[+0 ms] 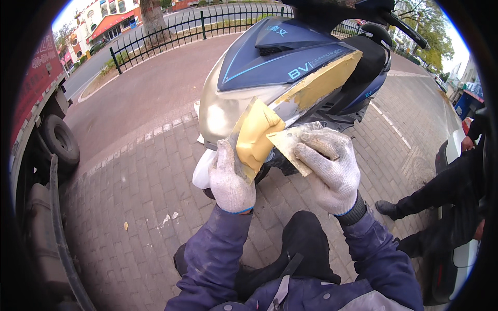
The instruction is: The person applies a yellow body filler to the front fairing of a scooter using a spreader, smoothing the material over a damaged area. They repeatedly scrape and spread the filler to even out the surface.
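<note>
In white knit gloves, both my hands are raised in front of a blue and silver scooter point(280, 57). My left hand point(231, 179) grips a flat palette point(239, 129) bearing a thick mound of yellow body filler point(258, 136). Pinched in my right hand point(330, 166) is a thin, pale putty spreader point(291, 147), smeared with filler. Its left corner meets or overlaps the mound's right edge; I cannot tell whether they touch. A long yellow patch of filler point(324, 82) covers the scooter's side panel, just beyond my right hand.
A red truck point(39, 72) with a large wheel point(60, 140) stands at the left. Behind the scooter runs a black metal fence point(202, 26). At the right, another person's dark-clad leg point(430, 194) is near a white vehicle point(464, 259). Brick paving point(135, 197) lies underfoot.
</note>
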### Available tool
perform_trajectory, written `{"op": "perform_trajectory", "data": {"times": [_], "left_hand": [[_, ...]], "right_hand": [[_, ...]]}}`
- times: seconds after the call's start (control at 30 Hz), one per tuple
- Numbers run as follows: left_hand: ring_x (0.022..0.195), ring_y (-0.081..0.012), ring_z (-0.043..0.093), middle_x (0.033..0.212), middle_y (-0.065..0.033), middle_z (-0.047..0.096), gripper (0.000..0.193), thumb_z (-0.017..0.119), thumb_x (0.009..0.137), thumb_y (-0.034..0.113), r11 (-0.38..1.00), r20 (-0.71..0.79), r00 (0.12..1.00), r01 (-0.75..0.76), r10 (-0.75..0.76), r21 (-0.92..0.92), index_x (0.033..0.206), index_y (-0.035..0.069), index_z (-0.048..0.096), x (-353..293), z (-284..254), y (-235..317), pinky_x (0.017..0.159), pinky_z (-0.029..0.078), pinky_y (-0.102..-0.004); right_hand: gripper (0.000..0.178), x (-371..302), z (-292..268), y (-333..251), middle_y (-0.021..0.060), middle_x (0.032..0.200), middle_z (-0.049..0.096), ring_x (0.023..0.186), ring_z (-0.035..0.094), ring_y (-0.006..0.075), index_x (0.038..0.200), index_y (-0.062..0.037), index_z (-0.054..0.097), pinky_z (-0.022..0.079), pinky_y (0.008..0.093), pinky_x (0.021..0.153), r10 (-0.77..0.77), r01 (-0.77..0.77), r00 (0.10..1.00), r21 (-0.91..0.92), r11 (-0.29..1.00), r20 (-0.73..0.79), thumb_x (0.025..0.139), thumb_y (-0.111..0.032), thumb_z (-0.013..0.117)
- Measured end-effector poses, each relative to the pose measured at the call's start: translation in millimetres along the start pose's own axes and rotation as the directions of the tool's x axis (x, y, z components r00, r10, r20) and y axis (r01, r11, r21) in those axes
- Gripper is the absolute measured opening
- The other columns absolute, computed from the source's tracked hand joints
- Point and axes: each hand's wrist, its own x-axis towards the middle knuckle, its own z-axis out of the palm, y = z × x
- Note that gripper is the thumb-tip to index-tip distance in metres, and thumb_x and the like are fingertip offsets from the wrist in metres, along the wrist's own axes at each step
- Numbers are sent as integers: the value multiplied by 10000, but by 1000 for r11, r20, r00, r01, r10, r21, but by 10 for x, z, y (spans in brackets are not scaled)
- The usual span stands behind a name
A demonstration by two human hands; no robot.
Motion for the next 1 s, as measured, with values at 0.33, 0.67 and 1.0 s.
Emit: {"op": "perform_trajectory", "data": {"times": [0.33,0.67,1.0], "left_hand": [[1303,-308,695,1420,-221,670,566,393,1221,361,999,-11,999,-41,41,26,1463,-118,574,-69,115,93,1097,584,-435],[1369,-315,645,1495,-210,636,595,364,1225,392,993,-102,987,-118,120,25,1546,-80,534,29,31,238,1184,496,-453],[1394,-298,630,1530,-191,625,589,366,1225,398,996,-4,996,-89,89,-9,1575,-51,520,-22,2,262,1175,497,-440]], "right_hand": [[426,-175,46,126,125,1128,783,1101,750,359,1145,-73,789,601,494,959,-96,56,975,197,979,201,721,-36,776],[277,-46,-184,1848,128,1262,788,1195,747,242,1325,-42,783,562,342,1065,532,-555,673,124,822,-513,1085,-20,647],[285,238,55,2383,160,1241,781,1169,739,328,1311,-92,803,566,410,1069,405,-546,635,-10,838,-658,1062,-59,667]]}}
